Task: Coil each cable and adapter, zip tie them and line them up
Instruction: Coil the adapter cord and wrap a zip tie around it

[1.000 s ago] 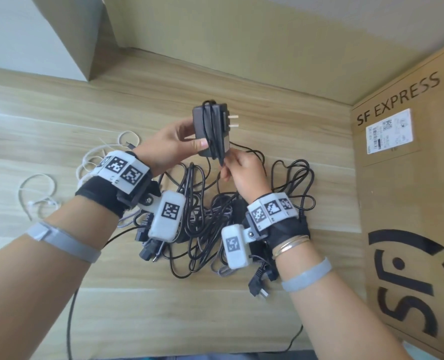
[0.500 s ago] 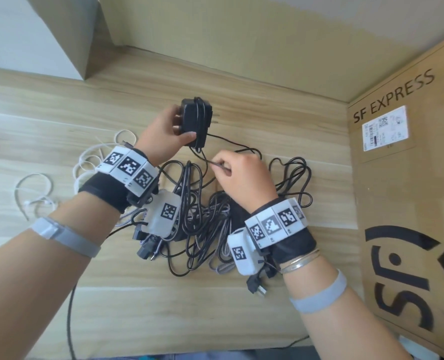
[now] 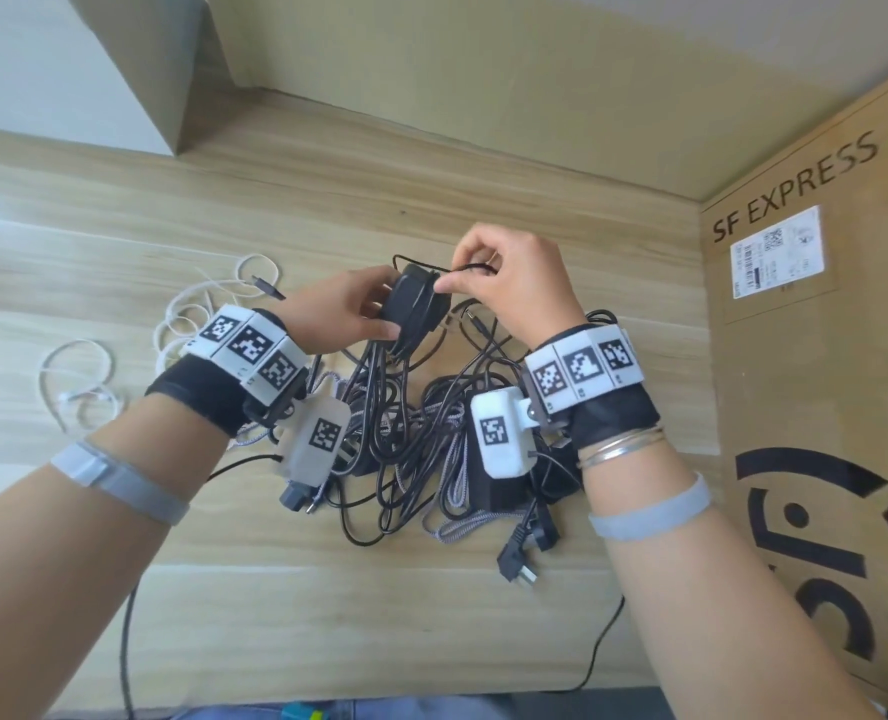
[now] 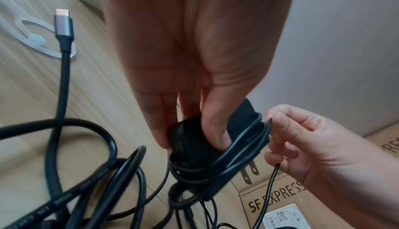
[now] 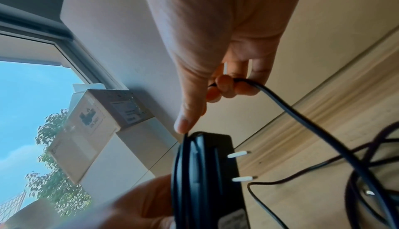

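Observation:
My left hand [image 3: 348, 314] grips a black power adapter [image 3: 413, 309] above the wooden table, thumb across its face [image 4: 215, 130]. Its thin black cord [image 4: 244, 140] is wound several turns round the body, and two metal prongs [image 5: 239, 154] stick out of one side. My right hand [image 3: 504, 283] pinches the loose run of that cord [image 5: 280, 103] just over the adapter's top edge. Below both hands lies a tangled heap of black and grey braided cables [image 3: 421, 433] with other adapters and plugs.
White zip ties [image 3: 192, 314] lie loose on the table at the left, beside a USB-C plug [image 4: 62, 22]. A large SF EXPRESS cardboard box [image 3: 816, 356] stands along the right. A wall and a cardboard flap close the far side.
The left hand has turned the adapter and brought it lower and to the right. The right hand rose from below it to above it, carrying the cord over for another turn.

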A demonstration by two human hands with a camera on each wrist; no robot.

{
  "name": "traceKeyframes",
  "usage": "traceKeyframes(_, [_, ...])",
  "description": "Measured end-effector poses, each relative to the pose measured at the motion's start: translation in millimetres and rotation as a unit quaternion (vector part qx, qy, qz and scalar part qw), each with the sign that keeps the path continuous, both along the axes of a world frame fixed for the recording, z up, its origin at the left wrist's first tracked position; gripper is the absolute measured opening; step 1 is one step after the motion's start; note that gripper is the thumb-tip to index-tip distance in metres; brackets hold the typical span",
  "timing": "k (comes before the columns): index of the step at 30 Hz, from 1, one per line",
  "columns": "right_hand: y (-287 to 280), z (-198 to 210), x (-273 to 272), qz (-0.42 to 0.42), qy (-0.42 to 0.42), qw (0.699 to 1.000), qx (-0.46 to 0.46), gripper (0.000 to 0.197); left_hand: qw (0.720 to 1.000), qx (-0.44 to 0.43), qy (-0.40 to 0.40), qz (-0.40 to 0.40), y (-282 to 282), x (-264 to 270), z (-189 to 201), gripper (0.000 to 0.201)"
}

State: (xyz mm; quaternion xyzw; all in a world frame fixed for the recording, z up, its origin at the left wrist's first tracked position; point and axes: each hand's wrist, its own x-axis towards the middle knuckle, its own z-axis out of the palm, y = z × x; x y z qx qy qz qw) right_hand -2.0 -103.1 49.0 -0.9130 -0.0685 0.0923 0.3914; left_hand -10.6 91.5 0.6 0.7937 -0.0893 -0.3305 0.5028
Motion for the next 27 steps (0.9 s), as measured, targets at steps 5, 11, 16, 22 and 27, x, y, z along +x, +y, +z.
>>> traceKeyframes(5, [-5,-4,4,0.006,0.098,0.990,0.098,0.013,0.991,-0.112,0.071,-0.024,3,-7,3,0.042])
traceKeyframes(11, [0,-33,-3,-0.050,0.142,0.970,0.190,0.023,0.967,-0.241,0.079,0.028,-4,-11,14,0.042])
traceKeyframes(16, [13,-56,-21,-0.062,0.173,0.965,0.186,0.031,0.948,-0.282,0.086,0.118,-7,-5,15,0.044])
traceKeyframes(22, [27,-53,-46,-0.059,0.302,0.919,0.247,0.032,0.934,-0.287,0.095,0.190,-8,2,8,0.049])
traceKeyframes(27, [30,-40,-53,-0.027,0.327,0.925,0.192,0.030,0.942,-0.239,0.070,0.224,-10,8,2,0.035])
